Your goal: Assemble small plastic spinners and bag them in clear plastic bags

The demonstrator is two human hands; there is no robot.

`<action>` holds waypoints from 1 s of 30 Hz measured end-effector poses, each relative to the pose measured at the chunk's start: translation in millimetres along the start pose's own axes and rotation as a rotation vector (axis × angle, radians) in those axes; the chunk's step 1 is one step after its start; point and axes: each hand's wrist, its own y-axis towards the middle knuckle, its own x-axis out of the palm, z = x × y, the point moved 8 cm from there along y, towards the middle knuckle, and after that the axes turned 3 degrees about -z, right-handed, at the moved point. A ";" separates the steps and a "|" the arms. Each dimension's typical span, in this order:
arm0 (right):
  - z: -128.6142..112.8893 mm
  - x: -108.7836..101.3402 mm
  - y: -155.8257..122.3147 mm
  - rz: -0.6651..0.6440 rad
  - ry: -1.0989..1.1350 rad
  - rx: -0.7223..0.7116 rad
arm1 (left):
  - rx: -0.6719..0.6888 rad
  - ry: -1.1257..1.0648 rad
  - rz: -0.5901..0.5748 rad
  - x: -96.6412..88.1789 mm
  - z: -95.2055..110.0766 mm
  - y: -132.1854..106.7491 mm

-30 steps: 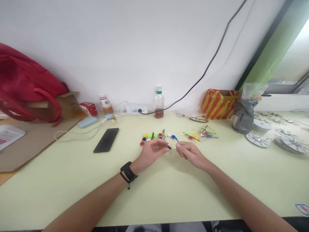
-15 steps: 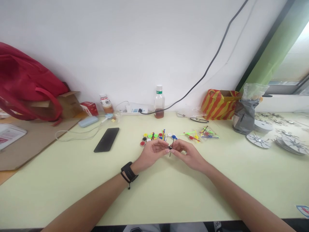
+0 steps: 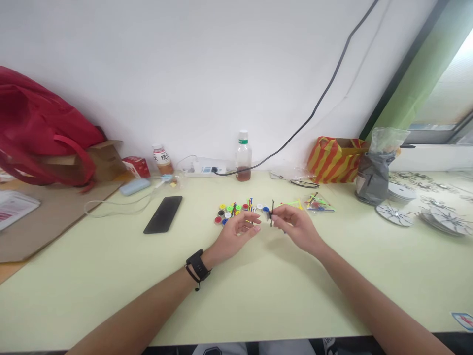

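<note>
My right hand (image 3: 295,227) pinches a thin black stick (image 3: 272,212) with a small piece on it, held upright just above the pale green table (image 3: 258,296). My left hand (image 3: 236,234), with a black watch on its wrist, hovers to the left with fingers loosely curled and apart, holding nothing. Right behind both hands lie several small coloured discs (image 3: 231,212) and coloured sticks (image 3: 314,203).
A black phone (image 3: 163,214) lies left of the hands. At the back stand a bottle (image 3: 243,157), a power strip (image 3: 205,167), a striped bag (image 3: 334,159) and glasses (image 3: 305,184). A red bag (image 3: 40,133) sits far left, and white discs (image 3: 414,209) far right.
The hands met at the black piece half a second ago. Now they have parted: my right hand carries the stick up and to the right, and my left hand has let go.
</note>
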 end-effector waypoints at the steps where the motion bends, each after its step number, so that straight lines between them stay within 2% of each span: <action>1: -1.1 -12.7 1.4 0.056 -0.025 -0.012 | 0.000 0.043 0.004 -0.2 -0.2 0.0; 5: -14.2 -71.6 1.9 0.329 -0.315 -0.098 | 0.036 0.249 -0.033 2.2 1.8 -2.6; 8: -21.5 -96.7 -1.7 0.438 -0.555 -0.142 | 0.175 0.531 -0.179 16.6 13.1 -8.6; 9: -18.6 -97.2 -1.2 0.406 -0.602 -0.129 | 0.259 0.649 -0.242 24.2 18.6 -12.1; 11: -2.2 -84.4 2.1 0.202 -0.674 -0.054 | 0.454 0.898 -0.341 40.6 28.3 -20.9; 13: 21.9 -63.5 1.7 -0.065 -0.744 0.057 | 0.613 1.110 -0.386 54.4 32.9 -28.7; 15: 41.6 -51.8 -1.8 -0.207 -0.806 0.156 | 0.698 1.227 -0.388 63.4 34.5 -33.0; 20: 58.7 -52.1 -2.3 -0.216 -0.838 0.252 | 0.746 1.270 -0.377 71.4 35.3 -37.0; 30: 66.3 -54.7 11.3 -0.127 -0.917 0.259 | 0.686 1.200 -0.400 67.7 30.2 -33.7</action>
